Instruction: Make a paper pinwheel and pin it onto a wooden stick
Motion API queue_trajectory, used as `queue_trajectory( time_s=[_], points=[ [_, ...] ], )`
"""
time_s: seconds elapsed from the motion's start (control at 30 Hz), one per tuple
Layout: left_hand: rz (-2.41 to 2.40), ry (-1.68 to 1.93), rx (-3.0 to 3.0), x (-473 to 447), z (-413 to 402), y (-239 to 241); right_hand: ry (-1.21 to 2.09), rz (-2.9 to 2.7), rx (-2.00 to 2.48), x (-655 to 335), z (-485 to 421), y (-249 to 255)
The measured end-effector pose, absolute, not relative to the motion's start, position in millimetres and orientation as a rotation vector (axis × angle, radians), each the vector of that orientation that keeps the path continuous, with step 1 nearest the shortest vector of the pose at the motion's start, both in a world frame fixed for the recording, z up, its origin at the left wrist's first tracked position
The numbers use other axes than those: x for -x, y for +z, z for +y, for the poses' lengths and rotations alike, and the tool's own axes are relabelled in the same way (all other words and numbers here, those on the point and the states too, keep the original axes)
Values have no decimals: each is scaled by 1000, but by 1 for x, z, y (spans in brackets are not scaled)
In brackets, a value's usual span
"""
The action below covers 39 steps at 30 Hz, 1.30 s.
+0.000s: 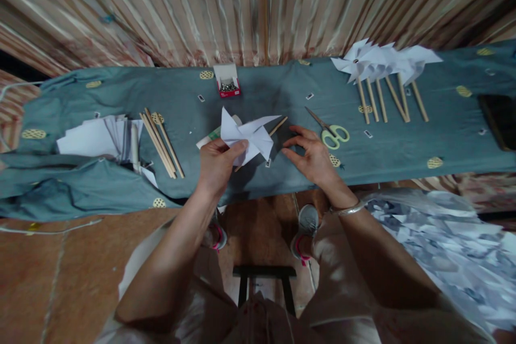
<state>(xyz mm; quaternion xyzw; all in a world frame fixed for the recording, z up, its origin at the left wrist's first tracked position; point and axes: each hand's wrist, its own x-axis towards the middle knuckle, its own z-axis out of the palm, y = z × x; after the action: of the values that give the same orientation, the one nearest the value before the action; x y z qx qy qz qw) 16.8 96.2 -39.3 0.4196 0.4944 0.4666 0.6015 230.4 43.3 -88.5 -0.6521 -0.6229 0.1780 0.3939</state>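
My left hand [217, 164] pinches a white folded-paper pinwheel [252, 134] between thumb and fingers, above the middle of the cloth. A wooden stick [278, 126] runs slantwise beneath the pinwheel, its two ends showing; whether it is joined to the paper is hidden. To the right of the stick's upper end is my right hand [308, 153], its fingers curved and apart, with nothing visible in them. Scissors with pale green handles [334, 135] lie just beyond that hand. Partly covered by the pinwheel is a green and white flat item [209, 137].
A red and white box of small metal pins [228, 83] stands at the back. On the left lie paper sheets [97, 140] and loose wooden sticks [157, 145]. Several finished pinwheels [387, 64] rest at the back right, near a dark phone-like object [497, 118]. A bag of white paper pieces [447, 242] sits below.
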Motion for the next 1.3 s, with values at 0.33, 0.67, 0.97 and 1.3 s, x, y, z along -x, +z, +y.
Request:
queue_trajectory(
  time_s=[0.33,0.67,0.97,1.3],
  points=[
    [1086,1114,-940,-18,95,-40,474,-1566,1622,-234,43,-90],
    [1059,1065,-909,-21,93,-40,476,-1586,1654,-234,41,-91],
    [1013,1059,-937,-24,89,-36,413,-1683,1641,-227,35,-89],
    [1015,1071,-921,-32,87,-34,329,-1728,1666,-225,25,-83]
  ],
)
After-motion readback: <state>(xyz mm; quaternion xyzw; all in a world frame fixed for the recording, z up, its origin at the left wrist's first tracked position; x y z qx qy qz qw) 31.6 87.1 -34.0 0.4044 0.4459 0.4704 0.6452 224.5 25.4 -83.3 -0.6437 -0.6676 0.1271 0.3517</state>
